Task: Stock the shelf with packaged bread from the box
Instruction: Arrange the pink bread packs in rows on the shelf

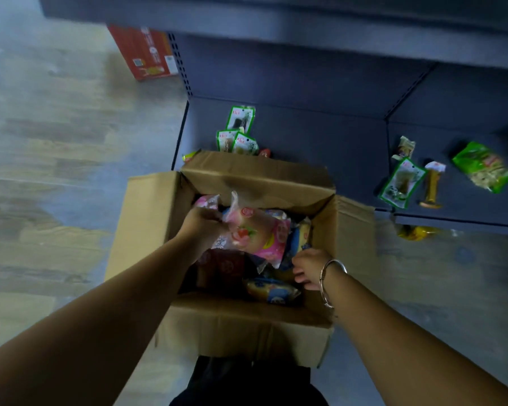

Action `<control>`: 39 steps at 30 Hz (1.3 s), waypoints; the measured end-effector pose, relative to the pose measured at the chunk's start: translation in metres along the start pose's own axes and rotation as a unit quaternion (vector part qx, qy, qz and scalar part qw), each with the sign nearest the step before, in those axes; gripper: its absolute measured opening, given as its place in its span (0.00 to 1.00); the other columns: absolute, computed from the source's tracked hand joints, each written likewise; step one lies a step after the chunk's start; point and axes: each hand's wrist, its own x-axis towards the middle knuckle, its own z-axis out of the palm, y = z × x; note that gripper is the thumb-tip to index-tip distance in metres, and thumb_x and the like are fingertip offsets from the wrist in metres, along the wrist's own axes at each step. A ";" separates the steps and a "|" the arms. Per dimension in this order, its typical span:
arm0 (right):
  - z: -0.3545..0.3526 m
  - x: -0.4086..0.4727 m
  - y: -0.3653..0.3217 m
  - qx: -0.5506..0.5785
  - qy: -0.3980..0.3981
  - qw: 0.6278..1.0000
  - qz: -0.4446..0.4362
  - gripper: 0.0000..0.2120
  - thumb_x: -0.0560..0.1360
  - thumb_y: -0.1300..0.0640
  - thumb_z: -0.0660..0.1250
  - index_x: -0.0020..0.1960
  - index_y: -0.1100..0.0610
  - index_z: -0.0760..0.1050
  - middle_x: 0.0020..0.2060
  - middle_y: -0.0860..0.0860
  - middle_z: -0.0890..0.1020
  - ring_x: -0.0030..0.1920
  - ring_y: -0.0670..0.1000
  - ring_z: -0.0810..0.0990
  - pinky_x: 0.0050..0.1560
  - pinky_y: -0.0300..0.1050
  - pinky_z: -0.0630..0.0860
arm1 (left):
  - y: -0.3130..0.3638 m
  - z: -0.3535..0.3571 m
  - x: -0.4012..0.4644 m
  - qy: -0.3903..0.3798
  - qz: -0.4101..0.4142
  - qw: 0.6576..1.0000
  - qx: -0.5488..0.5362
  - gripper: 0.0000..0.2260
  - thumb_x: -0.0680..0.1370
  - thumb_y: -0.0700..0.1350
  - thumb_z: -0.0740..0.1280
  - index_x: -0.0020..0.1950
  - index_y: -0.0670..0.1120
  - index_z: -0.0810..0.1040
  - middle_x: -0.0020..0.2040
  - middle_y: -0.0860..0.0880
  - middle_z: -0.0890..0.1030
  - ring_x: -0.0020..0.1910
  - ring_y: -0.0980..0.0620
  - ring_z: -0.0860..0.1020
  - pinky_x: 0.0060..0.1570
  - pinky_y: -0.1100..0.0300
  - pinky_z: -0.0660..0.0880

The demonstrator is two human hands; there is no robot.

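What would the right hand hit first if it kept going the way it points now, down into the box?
Likely the yellow and blue bread packs lying just beyond the right hand in the cardboard box. Its fingers curl down among the packs, so depth is hard to judge; it may already touch one.

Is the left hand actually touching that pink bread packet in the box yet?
Touching. The head view shows the left hand gripping the pink bread packet by its left edge, above the other packets in the cardboard box.
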 end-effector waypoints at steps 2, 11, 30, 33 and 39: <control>-0.015 -0.039 -0.013 0.011 0.011 1.000 -0.007 0.11 0.81 0.61 0.55 0.59 0.64 0.71 0.42 0.58 0.77 0.39 0.54 0.76 0.31 0.37 0.63 | 0.036 -0.022 -0.025 -0.007 0.017 1.000 0.007 0.10 0.70 0.34 0.73 0.32 0.43 0.76 0.13 0.56 0.67 0.15 0.63 0.65 0.19 0.74 0.61; -0.094 -0.237 -0.097 -0.020 0.082 0.991 -0.099 0.15 0.78 0.64 0.58 0.34 0.53 0.64 0.32 0.51 0.71 0.30 0.47 0.71 0.32 0.39 0.69 | 0.222 -0.131 -0.160 -0.031 0.088 0.996 0.001 0.17 0.70 0.28 0.67 0.25 0.44 0.77 0.16 0.53 0.72 0.19 0.57 0.71 0.21 0.70 0.66; -0.190 -0.551 -0.272 0.124 -0.022 0.890 -0.438 0.25 0.76 0.38 0.53 0.62 0.55 0.71 0.56 0.54 0.79 0.55 0.58 0.79 0.54 0.49 0.76 | 0.524 -0.239 -0.349 0.069 0.339 0.933 -0.104 0.11 0.71 0.37 0.71 0.53 0.39 0.81 0.43 0.46 0.79 0.34 0.53 0.70 0.41 0.55 0.73; -0.195 -0.566 -0.284 0.112 -0.050 0.864 -0.488 0.15 0.75 0.47 0.63 0.58 0.54 0.71 0.49 0.54 0.82 0.43 0.53 0.84 0.44 0.45 0.81 | 0.539 -0.244 -0.354 0.040 0.363 0.924 -0.115 0.02 0.71 0.37 0.71 0.42 0.42 0.83 0.39 0.47 0.81 0.38 0.49 0.72 0.36 0.60 0.68; -0.210 -0.571 -0.307 0.149 0.015 0.829 -0.540 0.02 0.75 0.61 0.66 0.47 0.58 0.74 0.29 0.51 0.84 0.28 0.46 0.83 0.30 0.36 0.79 | 0.559 -0.254 -0.350 0.031 0.362 0.931 -0.047 0.03 0.71 0.38 0.71 0.39 0.45 0.83 0.44 0.47 0.83 0.45 0.45 0.77 0.45 0.54 0.74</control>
